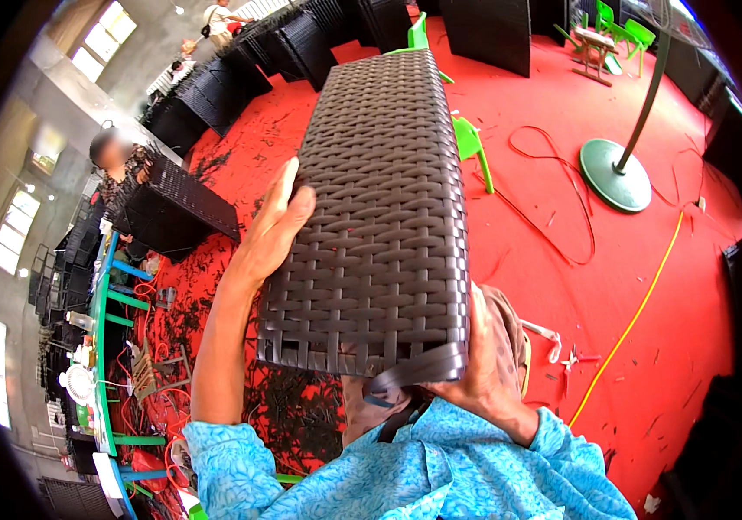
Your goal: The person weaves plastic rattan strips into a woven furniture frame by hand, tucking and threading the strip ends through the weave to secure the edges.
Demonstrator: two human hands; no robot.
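Note:
A long dark brown woven rattan piece (380, 199), boxy in shape, rises in front of me, with its near end close to my lap. My left hand (271, 230) holds it along the left side, thumb on the woven top and the other fingers against the edge. My right hand (485, 381) holds the lower right edge near the close end; part of its fingers is hidden behind the piece. At that near corner a loose flat strand (419, 367) curls out from the weave. My trouser legs show beneath and beside the piece.
Strand scraps (293, 416) litter the red floor at left. A green-based standing fan (615, 176), green plastic chair (472, 147), yellow cable (640, 316) and red-handled tool (572, 359) lie or stand to the right. Another person (120, 178) works on a woven piece at left.

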